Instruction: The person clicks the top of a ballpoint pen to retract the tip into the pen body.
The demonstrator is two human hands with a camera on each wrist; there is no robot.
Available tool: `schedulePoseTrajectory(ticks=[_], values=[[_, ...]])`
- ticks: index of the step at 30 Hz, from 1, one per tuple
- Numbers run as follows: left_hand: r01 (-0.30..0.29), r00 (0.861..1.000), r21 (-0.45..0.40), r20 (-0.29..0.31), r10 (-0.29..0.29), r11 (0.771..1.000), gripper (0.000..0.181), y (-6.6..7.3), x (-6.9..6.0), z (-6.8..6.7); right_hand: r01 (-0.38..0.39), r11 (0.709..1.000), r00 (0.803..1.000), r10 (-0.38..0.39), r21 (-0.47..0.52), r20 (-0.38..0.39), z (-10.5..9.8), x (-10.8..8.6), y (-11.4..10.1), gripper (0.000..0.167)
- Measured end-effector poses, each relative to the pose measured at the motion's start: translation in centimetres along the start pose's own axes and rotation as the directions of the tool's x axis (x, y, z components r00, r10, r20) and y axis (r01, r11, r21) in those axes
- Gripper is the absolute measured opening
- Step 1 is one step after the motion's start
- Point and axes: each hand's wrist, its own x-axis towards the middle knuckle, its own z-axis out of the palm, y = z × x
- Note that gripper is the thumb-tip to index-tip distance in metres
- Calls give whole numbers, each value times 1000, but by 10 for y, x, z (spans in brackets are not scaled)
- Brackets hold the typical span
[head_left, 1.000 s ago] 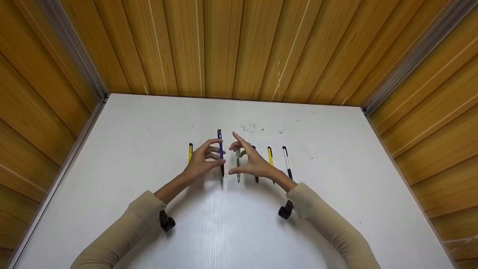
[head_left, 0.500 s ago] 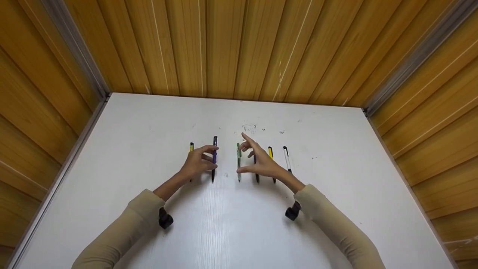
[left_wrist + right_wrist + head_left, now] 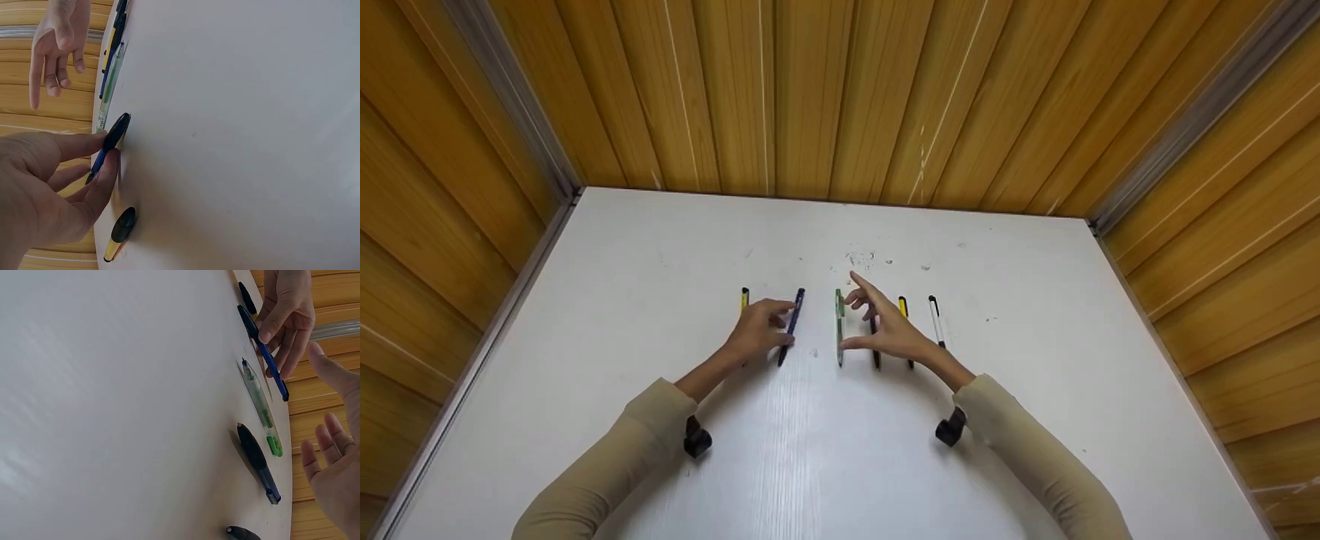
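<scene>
Blue pen (image 3: pixel 794 321): located in the grasp of the left hand (image 3: pixel 756 330), pinched between the thumb and the fingers, over the worktop (image 3: pixel 817 457). Whether its near tip touches the surface cannot be told.

Long axis: the pen runs away from the person, the far end leaning to the person's right. It is therefore out of parallel with the green pen (image 3: pixel 840 322), which lies almost straight away from the person. The blue pen sits between the left palm and the green pen, with a bare strip of worktop separating the two pens.

Nearer hand: the left hand has the blue pen at its fingers. The right hand (image 3: pixel 891 328) is on the far side of the green pen, fingers spread and grasping nothing; the right wrist view shows its thumb apart from that pen.

Adjacent items: a yellow pen (image 3: pixel 745 295) lies to the left of the blue pen, partly covered by the left hand; a dark pen (image 3: pixel 876 358) lies partly below the right hand.
</scene>
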Motion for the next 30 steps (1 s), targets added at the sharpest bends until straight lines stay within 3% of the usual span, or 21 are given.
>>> schedulePoseTrajectory(ticks=[6, 11, 17, 21, 25, 30], values=[[-31, 999, 119, -30, 35, 992, 46, 2, -1, 2, 8, 999, 1000, -8, -32, -3, -1, -2, 2, 113], [-20, 999, 190, -33, 27, 982, 41, 4, -1, 4, 13, 1000, 1000, -13, -28, -2, 0, -3, 3, 109], [-12, 1000, 128, -15, 14, 992, 39, 5, -1, 3, -5, 1000, 1000, 5, 2, -17, 2, -3, 3, 110], [36, 999, 50, -18, -36, 998, 39, 2, -1, 2, -21, 1000, 1000, 21, 11, -18, 4, -3, -1, 111], [74, 997, -29, -25, -75, 997, 40, -3, -1, 3, -35, 999, 999, 35, 30, -13, 4, -4, -12, 108], [75, 997, -64, -24, -77, 995, 41, -5, -1, 3, -23, 999, 1000, 23, 43, -3, 0, -5, -29, 103]])
